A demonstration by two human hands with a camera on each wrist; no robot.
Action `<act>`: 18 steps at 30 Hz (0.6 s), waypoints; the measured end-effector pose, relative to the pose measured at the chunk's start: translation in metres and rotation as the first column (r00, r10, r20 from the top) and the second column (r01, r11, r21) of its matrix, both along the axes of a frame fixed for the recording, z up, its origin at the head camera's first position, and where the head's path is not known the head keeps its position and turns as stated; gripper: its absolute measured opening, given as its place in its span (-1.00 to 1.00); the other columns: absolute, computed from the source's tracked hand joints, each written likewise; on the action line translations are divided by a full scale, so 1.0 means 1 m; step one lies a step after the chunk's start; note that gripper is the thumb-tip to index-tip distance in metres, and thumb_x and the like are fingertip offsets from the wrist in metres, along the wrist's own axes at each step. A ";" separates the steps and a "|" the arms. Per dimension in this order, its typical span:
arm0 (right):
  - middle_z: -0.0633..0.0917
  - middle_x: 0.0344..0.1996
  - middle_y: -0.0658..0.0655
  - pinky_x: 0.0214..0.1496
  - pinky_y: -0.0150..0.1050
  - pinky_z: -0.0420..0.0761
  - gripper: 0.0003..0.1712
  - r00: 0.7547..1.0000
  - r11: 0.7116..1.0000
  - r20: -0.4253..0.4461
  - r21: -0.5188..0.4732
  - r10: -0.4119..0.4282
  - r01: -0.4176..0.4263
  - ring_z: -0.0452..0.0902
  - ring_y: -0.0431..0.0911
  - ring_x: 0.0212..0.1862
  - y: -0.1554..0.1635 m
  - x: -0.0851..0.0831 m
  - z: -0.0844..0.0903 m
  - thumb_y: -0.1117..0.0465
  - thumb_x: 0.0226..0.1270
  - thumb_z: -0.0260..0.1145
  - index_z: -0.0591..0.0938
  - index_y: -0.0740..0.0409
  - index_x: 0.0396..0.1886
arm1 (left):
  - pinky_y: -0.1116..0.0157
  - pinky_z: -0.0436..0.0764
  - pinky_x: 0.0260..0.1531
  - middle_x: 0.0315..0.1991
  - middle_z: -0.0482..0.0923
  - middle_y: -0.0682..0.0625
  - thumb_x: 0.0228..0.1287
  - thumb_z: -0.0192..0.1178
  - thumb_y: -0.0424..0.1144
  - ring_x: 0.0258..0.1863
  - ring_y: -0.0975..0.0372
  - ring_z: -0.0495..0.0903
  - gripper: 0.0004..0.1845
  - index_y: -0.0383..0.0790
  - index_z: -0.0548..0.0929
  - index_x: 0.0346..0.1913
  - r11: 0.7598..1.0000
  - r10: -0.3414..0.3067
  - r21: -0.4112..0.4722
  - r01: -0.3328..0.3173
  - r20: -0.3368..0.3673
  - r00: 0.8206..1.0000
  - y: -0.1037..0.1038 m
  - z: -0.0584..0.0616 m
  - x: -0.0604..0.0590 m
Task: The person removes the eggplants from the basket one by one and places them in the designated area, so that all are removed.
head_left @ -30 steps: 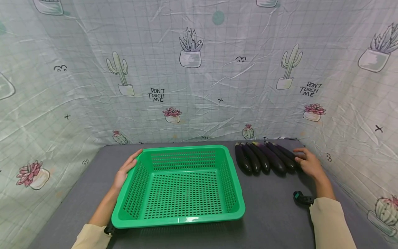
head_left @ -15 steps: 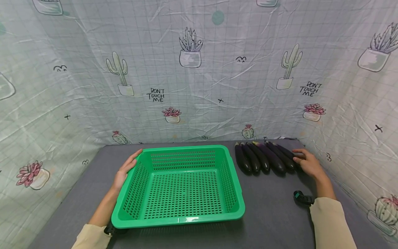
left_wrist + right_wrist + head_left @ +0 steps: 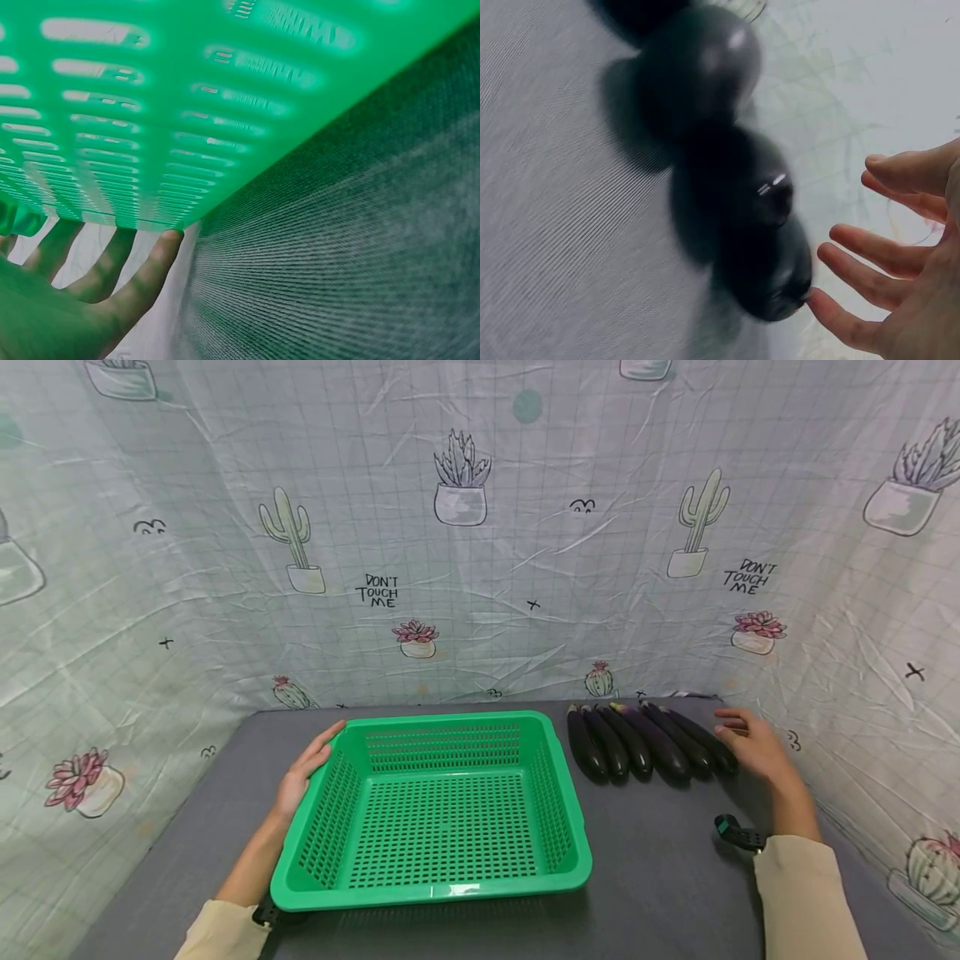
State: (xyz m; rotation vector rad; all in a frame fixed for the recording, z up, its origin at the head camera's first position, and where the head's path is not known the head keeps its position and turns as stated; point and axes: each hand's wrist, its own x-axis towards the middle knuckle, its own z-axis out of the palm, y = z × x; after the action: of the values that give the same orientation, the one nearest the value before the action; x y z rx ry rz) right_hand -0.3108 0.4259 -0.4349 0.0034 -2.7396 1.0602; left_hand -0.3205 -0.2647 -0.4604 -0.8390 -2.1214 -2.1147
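Observation:
A green plastic basket (image 3: 431, 897) with slotted walls and floor stands on the grey table, with nothing in it. Along its left side lies my left hand (image 3: 302, 775), fingers stretched toward the far corner. Seen in the left wrist view, the spread fingers (image 3: 146, 274) touch the outside of the slotted wall. Several dark purple eggplants (image 3: 656, 747) lie side by side to the right of the basket, stems toward the back. My right hand (image 3: 757, 750) hovers beside the rightmost eggplant (image 3: 705, 741), fingers apart and holding nothing. In the right wrist view, one fingertip shows right at an eggplant's rounded end (image 3: 776, 289).
A cloth backdrop (image 3: 517, 568) printed with cacti rises behind the table and along both sides. Grey tabletop (image 3: 660, 860) stretches in front of the eggplants. A dark wrist-worn device (image 3: 738, 835) sticks out below the right hand.
My right hand has released the rightmost eggplant and drawn slightly back to the right, so the eggplant's near end now shows. The left hand and the basket stay in place.

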 end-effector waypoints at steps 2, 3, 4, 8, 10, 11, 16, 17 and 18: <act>0.38 0.31 0.70 0.21 0.46 0.46 -0.44 1.000 1.000 -0.024 0.006 -0.005 0.006 0.33 0.60 0.31 -0.004 0.002 0.008 0.17 0.71 -0.01 0.30 0.50 0.45 | 0.58 0.40 0.29 0.49 0.21 0.29 0.75 -0.40 -0.24 0.39 0.57 0.35 -0.42 -0.46 -0.09 0.64 1.000 0.003 -0.005 -0.003 -0.006 1.000 0.000 0.000 -0.001; 0.39 0.31 0.69 0.20 0.46 0.46 -0.43 1.000 1.000 -0.029 0.008 -0.009 0.010 0.34 0.59 0.31 -0.006 0.002 0.013 0.15 0.71 -0.01 0.31 0.49 0.45 | 0.58 0.39 0.29 0.49 0.21 0.30 0.75 -0.39 -0.24 0.39 0.58 0.35 -0.42 -0.46 -0.08 0.64 1.000 0.009 -0.008 -0.009 -0.007 1.000 0.000 0.000 -0.001; 0.39 0.32 0.68 0.20 0.46 0.46 -0.43 0.999 1.000 -0.035 0.011 -0.011 0.012 0.34 0.58 0.31 -0.008 0.003 0.016 0.12 0.72 -0.01 0.31 0.47 0.46 | 0.60 0.38 0.27 0.49 0.19 0.31 0.75 -0.39 -0.24 0.39 0.59 0.33 -0.42 -0.47 -0.07 0.64 1.000 0.022 -0.021 -0.022 -0.016 1.000 0.001 0.000 -0.001; 0.38 0.36 0.64 0.18 0.46 0.46 -0.37 0.999 1.000 -0.038 0.026 -0.005 0.006 0.32 0.55 0.34 -0.016 0.006 0.031 0.01 0.73 -0.03 0.31 0.40 0.50 | 0.55 0.46 0.28 0.49 0.20 0.29 0.76 -0.40 -0.22 0.37 0.53 0.39 -0.41 -0.44 -0.12 0.65 1.000 -0.013 0.018 0.013 0.020 1.000 0.002 0.001 -0.002; 0.38 0.37 0.61 0.17 0.46 0.45 -0.36 0.999 0.999 -0.046 0.035 0.006 -0.005 0.32 0.54 0.36 -0.021 0.007 0.037 -0.01 0.73 -0.03 0.30 0.37 0.52 | 0.55 0.48 0.26 0.48 0.22 0.29 0.75 -0.40 -0.24 0.36 0.53 0.41 -0.41 -0.46 -0.13 0.64 0.999 -0.020 0.027 0.020 0.017 1.000 0.002 0.001 -0.001; 0.38 0.38 0.61 0.17 0.46 0.45 -0.35 0.999 0.999 -0.051 0.037 0.014 -0.012 0.31 0.53 0.36 -0.024 0.008 0.041 -0.02 0.72 -0.03 0.30 0.35 0.52 | 0.54 0.50 0.26 0.48 0.24 0.29 0.75 -0.41 -0.25 0.35 0.51 0.43 -0.41 -0.47 -0.14 0.64 0.999 -0.034 0.039 0.033 0.020 0.999 0.002 0.001 -0.001; 0.43 0.37 0.56 0.17 0.45 0.45 -0.38 0.994 0.997 -0.103 0.069 0.035 -0.028 0.34 0.49 0.36 -0.042 0.012 0.054 -0.01 0.71 0.02 0.33 0.30 0.52 | 0.48 0.55 0.27 0.47 0.32 0.27 0.75 -0.45 -0.29 0.35 0.44 0.49 -0.42 -0.46 -0.19 0.65 0.989 -0.107 0.102 0.103 0.027 0.994 0.000 0.000 0.001; 0.44 0.36 0.55 0.17 0.46 0.44 -0.38 0.993 0.997 -0.115 0.074 0.041 -0.033 0.34 0.49 0.36 -0.046 0.013 0.057 0.00 0.71 0.03 0.34 0.30 0.52 | 0.45 0.57 0.27 0.47 0.34 0.26 0.75 -0.46 -0.29 0.34 0.41 0.51 -0.42 -0.44 -0.21 0.65 0.984 -0.133 0.128 0.128 0.037 0.990 -0.001 0.000 0.001; 0.45 0.36 0.55 0.18 0.46 0.44 -0.39 0.991 0.996 -0.123 0.080 0.047 -0.038 0.35 0.49 0.36 -0.050 0.014 0.059 0.00 0.70 0.05 0.34 0.29 0.52 | 0.44 0.57 0.28 0.47 0.36 0.24 0.75 -0.47 -0.29 0.35 0.40 0.52 -0.42 -0.43 -0.22 0.65 0.977 -0.157 0.151 0.149 0.042 0.987 -0.001 0.000 0.001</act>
State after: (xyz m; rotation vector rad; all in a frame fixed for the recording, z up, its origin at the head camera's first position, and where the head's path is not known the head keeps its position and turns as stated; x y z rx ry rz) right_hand -0.2968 0.3762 -0.3758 0.1361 -2.6764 0.9298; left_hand -0.3196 -0.2657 -0.4608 -0.9676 -1.9512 -2.3607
